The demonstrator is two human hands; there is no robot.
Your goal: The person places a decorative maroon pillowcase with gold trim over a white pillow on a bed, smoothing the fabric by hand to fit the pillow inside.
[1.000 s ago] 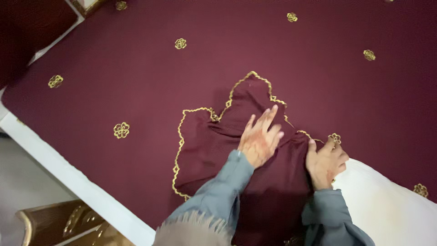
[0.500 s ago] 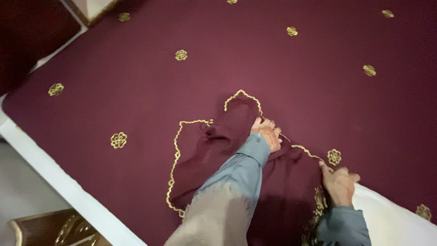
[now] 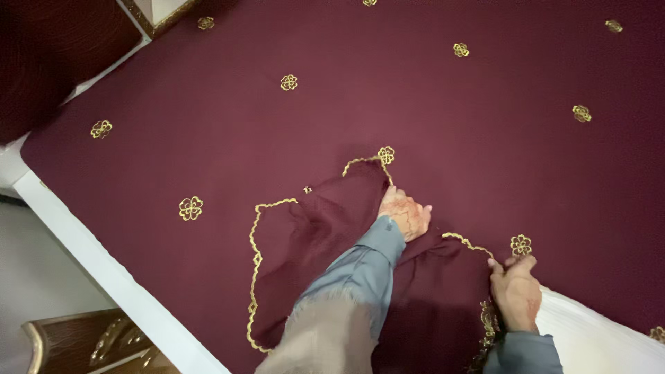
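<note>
- Both hands grasp the maroon pillow cover with scalloped gold-embroidered edge (image 3: 315,242): left hand (image 3: 405,218) bunches its middle, right hand (image 3: 516,291) pinches its hem.
- Risk, judged: uneven pull creases it, exposing the white pillow (image 3: 596,339) beside the cover.

The scene was dimly and evenly lit from above. Soft shadows were cast beneath the sleeves onto the maroon cloth (image 3: 325,228). Detail was smeared throughout, and the corners were darkened.

Grey-blue sleeves (image 3: 364,260), fringed beige shawl (image 3: 315,339)
</note>
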